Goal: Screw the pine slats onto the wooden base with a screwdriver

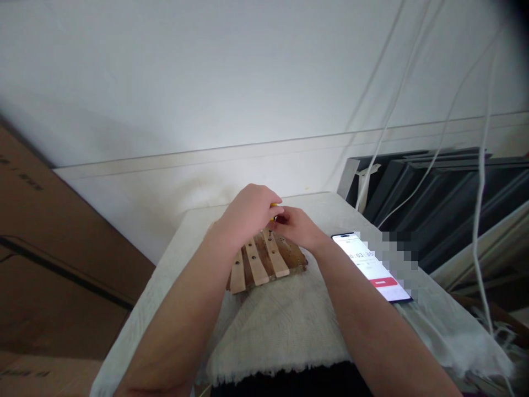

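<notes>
A brown wooden board (295, 255) lies on the cloth-covered table, with several pale wooden strips (257, 268) fixed across it by dark screws. Over the board's far side, my left hand (251, 212) is closed from above around a screwdriver (273, 219), of which only bits of a yellow and black handle show. Its tip seems to meet the far end of the rightmost strip. My right hand (298, 225) pinches at the same handle from the right, fingertips close to my left fingers. Both hands cover part of the board's far edge.
To the right, a phone (363, 263) showing a running timer lies on the table cloth (281, 331). White cables (481, 182) hang at the right, before dark stacked panels (417, 182). Large cardboard boxes (61, 248) stand left. A white wall (215, 82) rises behind.
</notes>
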